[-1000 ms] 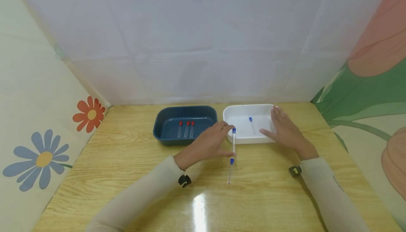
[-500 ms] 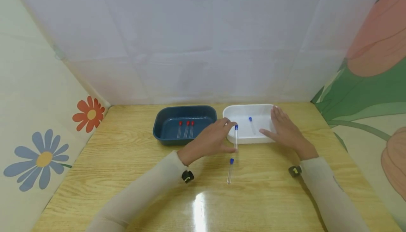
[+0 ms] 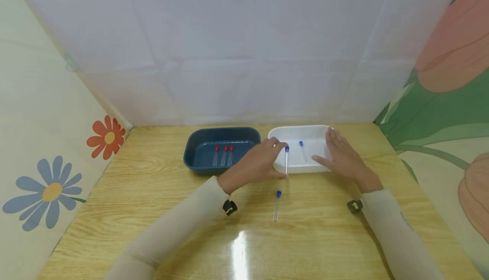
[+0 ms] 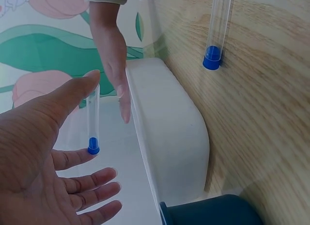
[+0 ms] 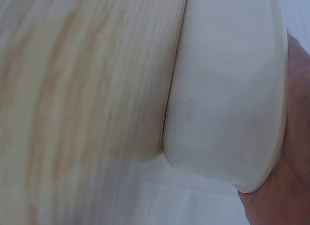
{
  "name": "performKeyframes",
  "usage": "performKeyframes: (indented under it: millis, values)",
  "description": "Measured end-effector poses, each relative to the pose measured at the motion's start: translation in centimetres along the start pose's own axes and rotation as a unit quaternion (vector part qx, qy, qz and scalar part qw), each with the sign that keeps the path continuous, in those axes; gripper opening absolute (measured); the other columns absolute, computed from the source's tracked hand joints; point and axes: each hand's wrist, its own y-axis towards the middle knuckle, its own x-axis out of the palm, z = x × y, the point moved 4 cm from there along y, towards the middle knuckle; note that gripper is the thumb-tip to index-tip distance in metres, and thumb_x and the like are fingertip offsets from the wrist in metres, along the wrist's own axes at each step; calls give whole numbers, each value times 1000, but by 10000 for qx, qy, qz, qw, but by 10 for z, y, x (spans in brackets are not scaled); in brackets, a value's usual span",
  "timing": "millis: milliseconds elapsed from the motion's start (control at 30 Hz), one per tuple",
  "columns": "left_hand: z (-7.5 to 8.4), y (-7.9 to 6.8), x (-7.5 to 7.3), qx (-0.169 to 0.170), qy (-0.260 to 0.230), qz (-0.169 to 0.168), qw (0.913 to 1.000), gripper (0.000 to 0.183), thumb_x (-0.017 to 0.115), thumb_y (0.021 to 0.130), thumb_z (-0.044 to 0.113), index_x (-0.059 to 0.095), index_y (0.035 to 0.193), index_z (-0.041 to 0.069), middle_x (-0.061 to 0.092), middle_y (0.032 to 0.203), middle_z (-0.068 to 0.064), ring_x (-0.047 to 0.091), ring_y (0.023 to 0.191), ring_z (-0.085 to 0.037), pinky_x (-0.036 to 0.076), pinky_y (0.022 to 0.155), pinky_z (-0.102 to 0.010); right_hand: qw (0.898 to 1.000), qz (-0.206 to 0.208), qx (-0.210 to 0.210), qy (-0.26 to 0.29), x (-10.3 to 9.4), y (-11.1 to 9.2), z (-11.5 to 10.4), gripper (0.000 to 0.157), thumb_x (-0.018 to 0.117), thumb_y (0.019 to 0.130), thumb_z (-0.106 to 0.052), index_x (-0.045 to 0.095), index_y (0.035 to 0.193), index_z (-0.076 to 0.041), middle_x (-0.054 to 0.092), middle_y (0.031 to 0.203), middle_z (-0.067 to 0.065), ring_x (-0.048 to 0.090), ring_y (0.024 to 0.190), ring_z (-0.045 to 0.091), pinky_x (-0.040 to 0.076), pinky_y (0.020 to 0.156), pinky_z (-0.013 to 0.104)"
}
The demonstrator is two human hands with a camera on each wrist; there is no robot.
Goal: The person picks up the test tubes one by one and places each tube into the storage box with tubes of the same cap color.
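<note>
Left hand (image 3: 260,161) pinching blue-capped tube (image 3: 287,162) end to end; right hand (image 3: 345,156) spread against white tray (image 3: 307,169).

1 slim clear blue-capped tube (image 3: 287,160) is pinched endwise by the left hand (image 3: 255,162) at the near edge of a white rounded tray (image 3: 288,134), touched on its right by the right hand (image 3: 347,159). 1 similar tube (image 3: 303,151) is contained there, 3 slim clear red-capped tubes (image 3: 223,156) in a dark-blue rounded tray (image 3: 196,157); another blue-capped tube (image 3: 276,207) is supported by the wood-grain table (image 3: 321,229).
</note>
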Motion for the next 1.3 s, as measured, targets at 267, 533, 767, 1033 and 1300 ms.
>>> performKeyframes:
  millis: [267, 533, 767, 1033, 1300]
  values:
    - [-3, 7, 0, -5, 205, -37, 9998, 96, 60, 70, 74, 39, 142, 13, 48, 124, -4, 49, 104, -14, 49, 82, -28, 10000, 13, -6, -13, 1, 1, 0, 102, 33, 88, -71, -4, 148, 2, -21, 153, 6, -15, 142, 24, 0, 114, 46]
    - [-6, 14, 0, -25, 124, -23, 9999, 96, 63, 71, 71, 38, 143, 13, 47, 128, -6, 48, 107, -15, 49, 84, -30, 10000, 75, -55, 24, 2, 0, 0, 101, 34, 89, -70, -2, 148, 3, -15, 155, 12, -15, 142, 23, 0, 114, 45]
    - [-4, 18, 1, -50, 30, -38, 10000, 93, 69, 71, 64, 38, 142, 12, 48, 128, -7, 49, 105, -16, 49, 84, -31, 10000, 69, -53, 35, 3, 1, 0, 101, 34, 88, -70, -3, 149, 2, -15, 155, 12, -14, 142, 24, 0, 114, 46]
    - [-4, 24, 2, -49, 51, -28, 10000, 93, 67, 72, 66, 39, 142, 12, 48, 127, -6, 50, 106, -16, 48, 85, -30, 9999, 134, -98, -32, 3, 2, 1, 101, 35, 89, -70, -2, 149, 3, -19, 154, 8, -13, 142, 25, 1, 114, 46]
    - [-3, 32, 4, -107, 49, -70, 9999, 94, 68, 71, 66, 39, 143, 14, 48, 133, -7, 49, 113, -18, 47, 91, -33, 10000, 52, -19, 18, 3, 1, 2, 101, 34, 89, -70, -4, 149, 2, -16, 155, 11, -16, 142, 23, 0, 114, 47]
